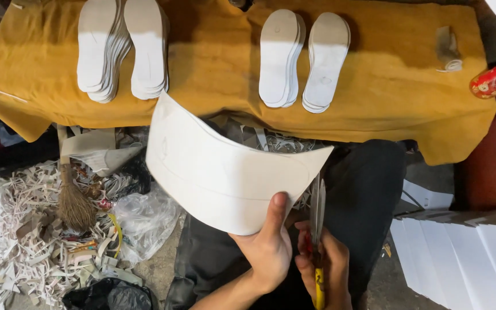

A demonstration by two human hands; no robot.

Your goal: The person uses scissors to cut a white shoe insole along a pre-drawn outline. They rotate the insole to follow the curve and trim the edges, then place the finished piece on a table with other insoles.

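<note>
White curved board sheet [219, 172], pinched in the left hand [268, 247], is uncut; right hand [325, 270] grips yellow-handled scissors [317, 229] at its edge; four white insole stacks [121, 49] lie finished.

Bright, even overhead light, soft shadows below the table edge, sharp focus, slight wide-angle bending.

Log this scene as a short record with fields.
left hand: holds white sheet, thumb on top
right hand: grips scissors, blades at the sheet's right edge
bench: mustard cloth, four stacks of white insoles
floor, left: paper scraps, small broom
right: white boards
</note>
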